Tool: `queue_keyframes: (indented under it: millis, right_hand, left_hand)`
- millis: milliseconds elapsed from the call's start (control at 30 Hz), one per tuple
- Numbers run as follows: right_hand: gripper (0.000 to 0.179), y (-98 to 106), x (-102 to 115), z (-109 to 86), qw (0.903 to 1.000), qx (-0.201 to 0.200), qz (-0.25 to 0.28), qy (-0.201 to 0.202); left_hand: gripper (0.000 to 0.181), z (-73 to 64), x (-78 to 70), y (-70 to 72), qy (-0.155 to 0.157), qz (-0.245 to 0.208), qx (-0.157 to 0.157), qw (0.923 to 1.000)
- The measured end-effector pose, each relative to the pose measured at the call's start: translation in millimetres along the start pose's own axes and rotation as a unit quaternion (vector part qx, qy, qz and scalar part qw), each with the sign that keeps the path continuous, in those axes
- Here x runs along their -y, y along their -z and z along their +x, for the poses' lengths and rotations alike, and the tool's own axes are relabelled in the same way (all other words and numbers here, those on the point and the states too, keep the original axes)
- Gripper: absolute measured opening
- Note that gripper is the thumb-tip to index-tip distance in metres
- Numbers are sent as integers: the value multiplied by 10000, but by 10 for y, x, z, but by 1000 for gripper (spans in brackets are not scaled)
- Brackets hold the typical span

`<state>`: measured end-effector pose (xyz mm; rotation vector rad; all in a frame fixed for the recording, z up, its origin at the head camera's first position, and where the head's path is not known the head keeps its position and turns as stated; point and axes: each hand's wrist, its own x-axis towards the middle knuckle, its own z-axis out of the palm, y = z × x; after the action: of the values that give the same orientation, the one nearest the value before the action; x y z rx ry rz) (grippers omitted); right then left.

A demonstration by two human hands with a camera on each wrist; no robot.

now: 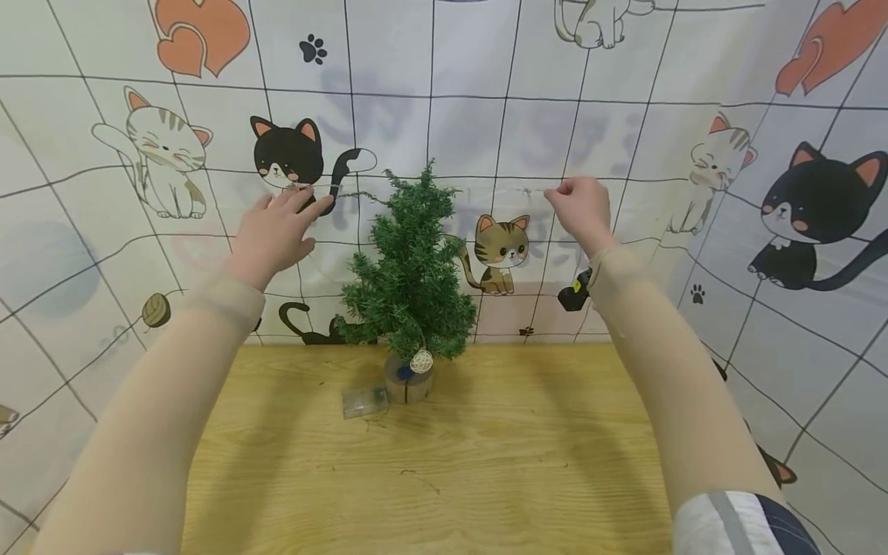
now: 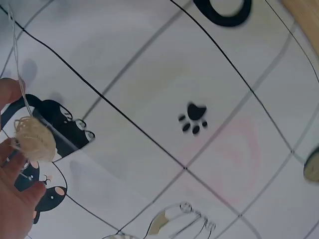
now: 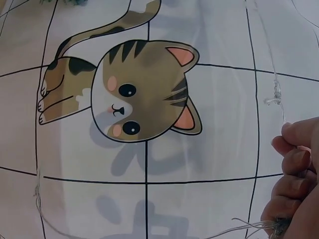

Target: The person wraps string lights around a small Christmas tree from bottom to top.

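The left arm and right arm reach forward, left hand with fingers spread, right hand with thumb and forefinger pinched together.

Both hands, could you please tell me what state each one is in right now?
Left hand: open, close to a woven ball.
Right hand: closed, pinching a thin wire.

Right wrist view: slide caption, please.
Right grip pinches a thin wire in front of cloth printed with a striped cat.
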<state>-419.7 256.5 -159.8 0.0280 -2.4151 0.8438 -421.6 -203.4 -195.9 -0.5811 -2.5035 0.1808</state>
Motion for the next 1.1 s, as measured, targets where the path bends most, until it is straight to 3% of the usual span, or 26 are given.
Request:
queue_keyframes:
  millis: [133, 233, 533, 733, 900, 967, 1100]
  right_hand:
    - [38, -15, -71, -6, 10000, -19, 41, -14]
    - [37, -14, -122, -18, 9999, -64, 32, -112]
    - [38, 24, -519, -138, 9992, -36, -224, -330]
    - [38, 54, -809, -246, 9985, 6, -249, -491]
    - [38, 39, -967, -317, 9983, 145, -273, -495]
    - [40, 36, -1002, -341, 9983, 191, -279, -478]
    - [46, 52, -1044, -382, 9980, 261, -273, -499]
  left_hand:
    - [73, 32, -76, -19, 327, -459, 45, 9984]
    - [72, 49, -139, -46, 408, -552, 257, 9973]
    - [71, -53, -213, -356, -89, -220, 595, 9979]
    - [73, -42, -319, -560, -419, -405, 742, 9955]
    - [51, -67, -414, -712, -440, -536, 1262, 9896]
    - [56, -90, -458, -740, -418, -611, 1534, 9854]
    - [87, -127, -553, -725, -421, -748, 1917, 9777]
